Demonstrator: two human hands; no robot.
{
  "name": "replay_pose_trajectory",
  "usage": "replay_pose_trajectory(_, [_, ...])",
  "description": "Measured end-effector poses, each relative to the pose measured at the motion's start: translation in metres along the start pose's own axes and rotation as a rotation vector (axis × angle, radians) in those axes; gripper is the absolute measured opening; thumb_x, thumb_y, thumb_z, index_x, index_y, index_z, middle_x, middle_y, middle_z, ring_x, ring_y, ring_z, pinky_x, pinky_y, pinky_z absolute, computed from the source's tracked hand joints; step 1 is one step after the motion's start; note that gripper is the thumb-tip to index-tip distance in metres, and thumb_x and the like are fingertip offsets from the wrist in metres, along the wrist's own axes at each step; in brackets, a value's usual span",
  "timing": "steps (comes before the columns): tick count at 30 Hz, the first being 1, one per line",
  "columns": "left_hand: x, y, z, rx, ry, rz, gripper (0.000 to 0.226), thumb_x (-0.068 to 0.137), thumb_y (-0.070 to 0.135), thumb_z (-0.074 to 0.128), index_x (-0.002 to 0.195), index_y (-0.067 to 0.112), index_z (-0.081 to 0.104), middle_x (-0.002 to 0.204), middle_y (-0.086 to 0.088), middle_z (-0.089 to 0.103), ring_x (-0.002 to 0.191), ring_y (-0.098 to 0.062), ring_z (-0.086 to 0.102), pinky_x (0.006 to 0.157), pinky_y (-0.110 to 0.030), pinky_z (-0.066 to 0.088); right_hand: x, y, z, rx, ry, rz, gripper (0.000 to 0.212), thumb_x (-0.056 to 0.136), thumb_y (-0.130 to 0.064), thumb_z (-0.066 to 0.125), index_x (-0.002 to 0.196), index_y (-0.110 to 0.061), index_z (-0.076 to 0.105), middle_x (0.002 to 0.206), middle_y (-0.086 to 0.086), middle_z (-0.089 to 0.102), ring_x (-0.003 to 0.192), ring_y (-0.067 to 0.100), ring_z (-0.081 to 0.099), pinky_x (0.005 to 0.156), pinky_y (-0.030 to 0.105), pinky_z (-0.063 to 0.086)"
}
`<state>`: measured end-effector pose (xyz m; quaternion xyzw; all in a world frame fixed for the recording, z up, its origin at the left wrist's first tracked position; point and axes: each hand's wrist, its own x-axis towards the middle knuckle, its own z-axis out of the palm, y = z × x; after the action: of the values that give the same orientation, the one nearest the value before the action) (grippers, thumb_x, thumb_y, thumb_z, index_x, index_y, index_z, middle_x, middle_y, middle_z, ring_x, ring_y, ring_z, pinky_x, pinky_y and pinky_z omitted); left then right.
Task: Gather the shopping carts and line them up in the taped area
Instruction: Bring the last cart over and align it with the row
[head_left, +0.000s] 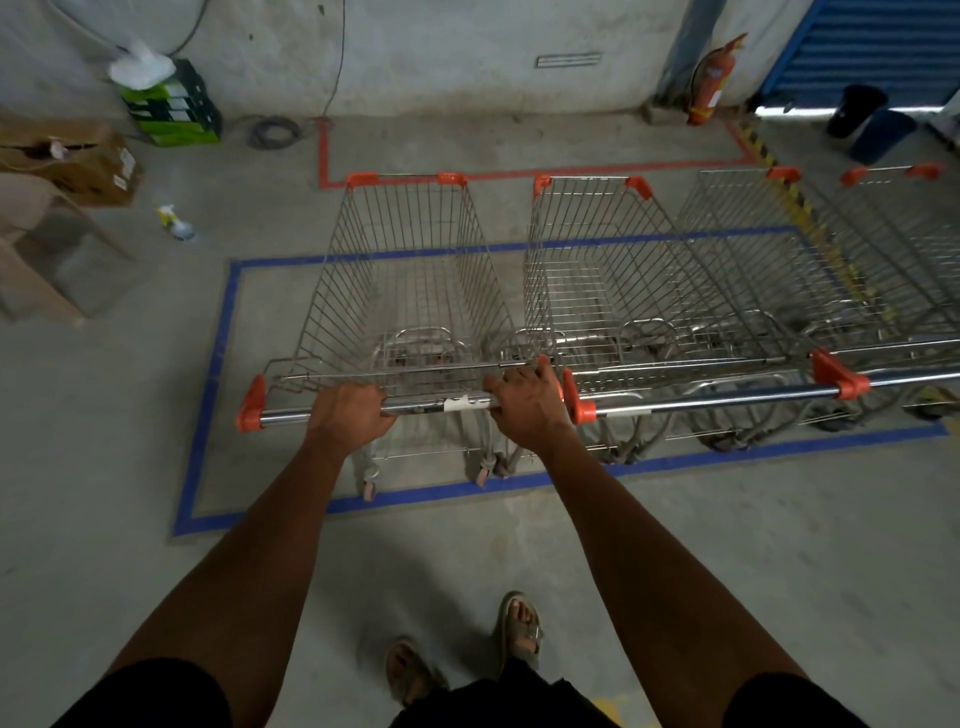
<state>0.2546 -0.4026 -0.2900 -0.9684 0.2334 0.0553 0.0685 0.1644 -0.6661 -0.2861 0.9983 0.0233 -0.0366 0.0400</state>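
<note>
— Chrome wire blurs together on the right: how many carts can you count there?

— Past your own cart (400, 291) you see a second cart (597, 280) clearly, then a third cart (748, 260) and a fourth cart (904, 244) that the picture's edge cuts off. Their wheels tangle in shadow and are hard to sort out.

— Where is your cart against your hands?

— Its handle bar (441, 405) runs straight across under both palms. Your left hand (350, 415) sits left of the middle, your right hand (524, 408) near the bar's right orange end cap, just beside the second cart's handle.

— And the fingers?

— Both hands are clenched around the bar. Your left fingers wrap over and out of sight beneath it; your right thumb (543, 366) points up toward the basket's rear wire.

— Is the cart in the zone?

— Your cart stands inside the blue tape rectangle (208, 395), at its left end, rear wheels close to the near tape line. The basket's front reaches past the far blue line, close to the red tape (324, 156).
</note>
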Motion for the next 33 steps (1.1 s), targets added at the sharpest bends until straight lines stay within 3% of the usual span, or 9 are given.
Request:
replay_pose_trajectory(18, [-0.01,0.007,0.001,0.017,-0.026,-0.039,0.038,0.089,0.055,0.054,0.098,0.021,0.069,0.092,-0.005,0.071,0.088,-0.026,0.069,0.077,-0.035,0.053,0.007,0.004,-0.002,0.007,-0.023,-0.012,0.033,0.093,-0.039,0.061,0.126,-0.032,0.06,0.119,0.005,0.07,0.119,0.028,0.061,0.12,0.058,0.02])
replay_pose_trajectory(33, [0.004,-0.005,0.006,-0.012,-0.019,-0.064,0.039,0.087,0.058,0.056,0.093,0.022,0.07,0.082,-0.002,0.068,0.078,-0.024,0.067,0.073,-0.034,0.055,0.027,0.006,0.003,0.054,0.006,-0.052,0.036,0.091,-0.037,0.058,0.127,-0.029,0.06,0.116,0.007,0.071,0.117,0.031,0.063,0.119,0.062,0.021])
